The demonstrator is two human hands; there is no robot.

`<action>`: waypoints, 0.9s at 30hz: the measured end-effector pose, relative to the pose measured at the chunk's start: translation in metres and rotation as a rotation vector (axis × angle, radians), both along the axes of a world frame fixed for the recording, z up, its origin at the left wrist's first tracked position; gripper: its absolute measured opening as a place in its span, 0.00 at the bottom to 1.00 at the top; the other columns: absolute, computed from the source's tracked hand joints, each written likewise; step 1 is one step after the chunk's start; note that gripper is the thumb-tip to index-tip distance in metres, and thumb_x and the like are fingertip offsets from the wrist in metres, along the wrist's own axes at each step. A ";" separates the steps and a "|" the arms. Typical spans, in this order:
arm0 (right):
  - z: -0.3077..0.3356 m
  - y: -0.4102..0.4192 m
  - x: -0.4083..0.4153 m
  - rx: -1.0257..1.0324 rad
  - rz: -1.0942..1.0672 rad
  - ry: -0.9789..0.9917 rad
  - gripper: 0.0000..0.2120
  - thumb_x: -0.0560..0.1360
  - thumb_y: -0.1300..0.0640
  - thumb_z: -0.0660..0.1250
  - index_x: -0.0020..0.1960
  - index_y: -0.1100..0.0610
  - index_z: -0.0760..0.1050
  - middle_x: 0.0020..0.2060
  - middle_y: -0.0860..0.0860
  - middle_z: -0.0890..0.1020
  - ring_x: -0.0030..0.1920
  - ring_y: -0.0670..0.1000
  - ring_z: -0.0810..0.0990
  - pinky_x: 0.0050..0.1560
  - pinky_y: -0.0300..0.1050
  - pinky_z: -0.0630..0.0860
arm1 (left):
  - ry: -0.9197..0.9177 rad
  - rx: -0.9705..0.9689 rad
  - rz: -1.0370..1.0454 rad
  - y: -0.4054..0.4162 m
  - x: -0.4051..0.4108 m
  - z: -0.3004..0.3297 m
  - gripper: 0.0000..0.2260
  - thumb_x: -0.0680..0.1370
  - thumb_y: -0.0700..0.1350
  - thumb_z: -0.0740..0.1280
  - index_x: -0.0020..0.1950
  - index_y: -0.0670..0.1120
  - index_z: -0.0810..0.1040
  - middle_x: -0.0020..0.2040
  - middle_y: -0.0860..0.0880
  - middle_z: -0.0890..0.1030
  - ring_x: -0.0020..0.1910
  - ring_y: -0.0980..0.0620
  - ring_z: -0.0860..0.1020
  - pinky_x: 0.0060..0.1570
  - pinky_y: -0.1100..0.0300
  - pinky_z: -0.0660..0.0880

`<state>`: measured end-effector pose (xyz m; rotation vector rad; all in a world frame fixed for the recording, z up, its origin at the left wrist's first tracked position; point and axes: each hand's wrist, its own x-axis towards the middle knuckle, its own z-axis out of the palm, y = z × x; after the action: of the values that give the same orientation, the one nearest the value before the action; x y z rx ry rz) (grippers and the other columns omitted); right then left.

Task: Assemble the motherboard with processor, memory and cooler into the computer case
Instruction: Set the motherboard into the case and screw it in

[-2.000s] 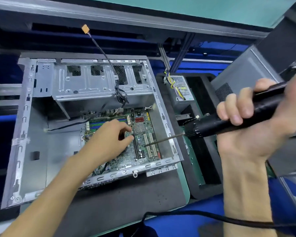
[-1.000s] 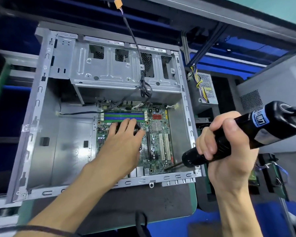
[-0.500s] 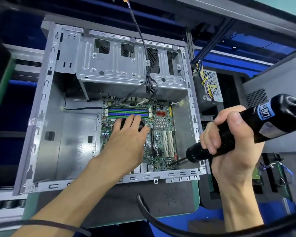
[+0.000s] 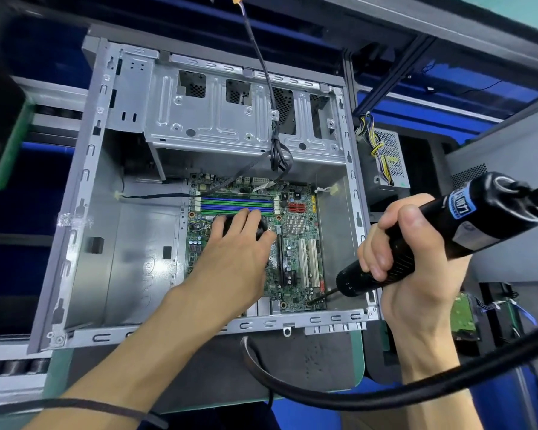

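Dark mat (image 4: pixel 205 367) on the counter, blue racking behind; open steel computer case (image 4: pixel 84 193) lies on its side on the mat, green motherboard (image 4: pixel 295 243) seated flat in its floor at the right, blue and green memory slots (image 4: pixel 236 204) along the far edge. Left hand (image 4: pixel 233 256) rests on the board, fingers (image 4: pixel 246 217) straight, pressing on the black cooler (image 4: pixel 261 226), mostly hidden. Right hand (image 4: pixel 416 268) grips a black electric screwdriver (image 4: pixel 441 234), fingers curled round the barrel, bit tip touching the board's near right corner; a power supply (image 4: pixel 389 159) sits just outside the case.

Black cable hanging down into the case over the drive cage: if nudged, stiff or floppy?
Probably floppy: the black cable is thin, sags, and loops loosely at the drive cage. Likely light, so it would swing aside. It may spring back, since it hangs from above.
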<state>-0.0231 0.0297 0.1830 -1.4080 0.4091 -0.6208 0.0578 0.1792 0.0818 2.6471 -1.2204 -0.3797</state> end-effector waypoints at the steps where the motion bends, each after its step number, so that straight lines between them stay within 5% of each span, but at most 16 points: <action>1: 0.000 0.000 0.000 -0.004 0.003 0.000 0.12 0.70 0.53 0.67 0.38 0.60 0.69 0.19 0.49 0.66 0.18 0.49 0.62 0.26 0.37 0.64 | 0.001 0.001 0.000 0.000 0.000 0.000 0.24 0.76 0.49 0.67 0.71 0.49 0.68 0.71 0.46 0.62 0.73 0.44 0.58 0.73 0.44 0.56; 27: -0.006 0.000 0.001 0.055 0.068 0.007 0.14 0.69 0.54 0.68 0.33 0.58 0.66 0.19 0.47 0.65 0.17 0.47 0.60 0.24 0.35 0.62 | 0.011 -0.019 0.003 0.001 0.001 -0.004 0.23 0.76 0.49 0.68 0.70 0.51 0.68 0.72 0.47 0.62 0.74 0.45 0.58 0.72 0.45 0.56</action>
<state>-0.0216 0.0292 0.1766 -1.3666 0.3798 -0.5458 0.0592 0.1802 0.0780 2.6271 -1.2108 -0.3797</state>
